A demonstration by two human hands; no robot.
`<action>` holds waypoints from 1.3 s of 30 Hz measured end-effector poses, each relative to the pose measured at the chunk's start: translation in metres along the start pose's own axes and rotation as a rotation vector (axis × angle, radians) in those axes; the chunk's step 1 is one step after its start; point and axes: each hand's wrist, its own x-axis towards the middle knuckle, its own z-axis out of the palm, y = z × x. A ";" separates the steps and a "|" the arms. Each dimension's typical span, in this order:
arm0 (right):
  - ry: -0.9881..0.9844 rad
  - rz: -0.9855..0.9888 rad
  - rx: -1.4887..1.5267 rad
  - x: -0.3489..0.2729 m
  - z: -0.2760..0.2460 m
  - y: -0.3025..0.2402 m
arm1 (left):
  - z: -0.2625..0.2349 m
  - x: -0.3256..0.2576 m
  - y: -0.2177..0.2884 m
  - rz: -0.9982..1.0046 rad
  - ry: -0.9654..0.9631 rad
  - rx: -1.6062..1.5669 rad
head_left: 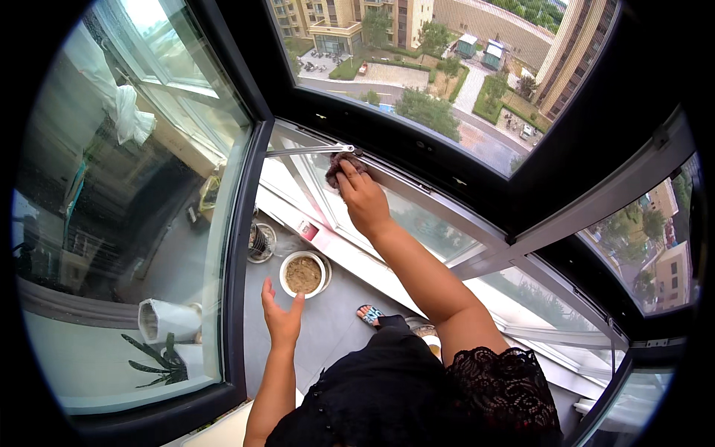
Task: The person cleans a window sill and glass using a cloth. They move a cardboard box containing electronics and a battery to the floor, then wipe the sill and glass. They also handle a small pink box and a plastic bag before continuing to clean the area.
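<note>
My right hand [362, 195] reaches up to the window frame and presses a bunched dark brownish cleaning cloth [337, 170] against it, fingers closed over the cloth. Right beside the cloth, a metal window stay arm [309, 150] joins the frame to the swung-out sash. My left hand [282, 316] hovers above the floor with thumb and fingers apart, holding nothing. It is nearest to a white round pot [284, 277] filled with brown soil, without touching it. The window frame [424, 190] runs diagonally down to the right from the cloth.
The opened glass sash [240, 313] with a dark frame stands at my left, mirroring potted plants. Past the window lie a courtyard and buildings far below. A wire-like dark item [258, 242] rests on a dish by the white pot. My sandalled foot [369, 314] stands on grey tiles.
</note>
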 end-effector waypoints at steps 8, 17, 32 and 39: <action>-0.085 0.336 -0.126 -0.130 -0.047 0.056 | -0.035 -0.015 -0.028 -0.106 0.030 -0.092; -0.086 0.262 0.323 -0.108 -0.083 -0.046 | -0.098 -0.072 -0.147 -0.424 0.215 -0.936; -0.155 -0.296 0.821 -0.078 -0.080 -0.238 | -0.145 -0.136 -0.072 0.374 0.657 0.050; -0.181 -0.386 0.818 -0.072 -0.059 -0.244 | -0.155 -0.105 -0.105 0.290 0.711 -0.271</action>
